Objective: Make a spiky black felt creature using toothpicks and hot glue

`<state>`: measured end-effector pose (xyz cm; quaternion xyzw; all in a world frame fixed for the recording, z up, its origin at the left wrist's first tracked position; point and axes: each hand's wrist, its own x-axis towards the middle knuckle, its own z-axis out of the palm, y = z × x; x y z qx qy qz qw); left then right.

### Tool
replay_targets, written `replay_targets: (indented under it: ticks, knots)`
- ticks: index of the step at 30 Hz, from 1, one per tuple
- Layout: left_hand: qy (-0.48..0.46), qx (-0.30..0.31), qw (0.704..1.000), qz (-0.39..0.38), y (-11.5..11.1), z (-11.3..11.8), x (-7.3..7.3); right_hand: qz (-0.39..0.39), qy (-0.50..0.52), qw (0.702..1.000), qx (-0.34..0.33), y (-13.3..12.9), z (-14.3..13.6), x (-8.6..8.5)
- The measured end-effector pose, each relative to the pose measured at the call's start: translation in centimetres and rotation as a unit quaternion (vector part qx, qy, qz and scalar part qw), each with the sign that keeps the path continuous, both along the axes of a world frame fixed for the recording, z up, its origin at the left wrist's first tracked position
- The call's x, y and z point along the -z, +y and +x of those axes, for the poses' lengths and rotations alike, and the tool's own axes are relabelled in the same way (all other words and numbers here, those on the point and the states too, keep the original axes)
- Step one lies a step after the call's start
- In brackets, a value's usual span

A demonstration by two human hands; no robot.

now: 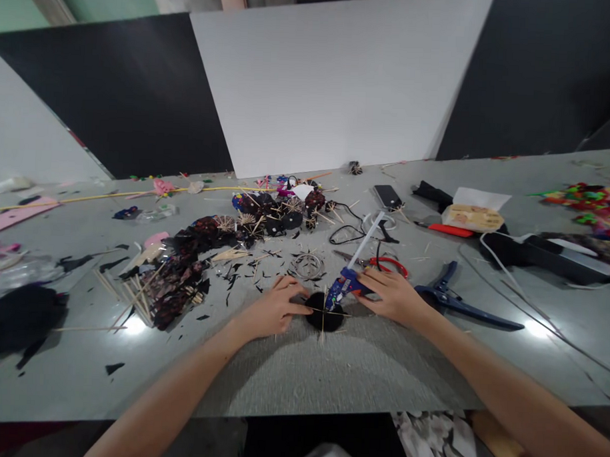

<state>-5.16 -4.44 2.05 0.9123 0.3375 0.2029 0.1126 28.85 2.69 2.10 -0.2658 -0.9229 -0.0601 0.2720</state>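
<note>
A black round disc lies flat on the table in front of me, with thin wooden sticks crossed over it. My left hand grips its left edge, fingertips on the disc and a stick. My right hand is closed around a blue hot glue gun with a patterned front. The gun tilts down, its nozzle at the middle of the disc where the sticks cross. A long whitish glue stick sticks out of its back. Whether the nozzle touches the sticks I cannot tell.
Beyond my hands lie a wire coil, black scraps and a pile of black discs with sticks. Blue cutters lie right of my right hand. Farther off are a phone and a tissue pack. Patterned dark fabric lies left.
</note>
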Motion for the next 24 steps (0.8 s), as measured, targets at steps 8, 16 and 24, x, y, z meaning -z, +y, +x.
replay_targets:
  ticks: [8,16,24]
  knots:
    - [0.006,0.021,1.0,0.009,-0.09,0.19,-0.07,-0.033,0.017,0.999,0.006,-0.28,-0.31,-0.3]
    - [0.013,0.011,1.0,-0.008,-0.17,0.25,0.1,-0.007,-0.025,1.0,0.004,-0.35,-0.39,-0.48]
    - [0.005,0.009,1.0,-0.011,-0.22,0.23,0.1,-0.031,0.006,0.999,-0.01,-0.64,-0.53,-0.85]
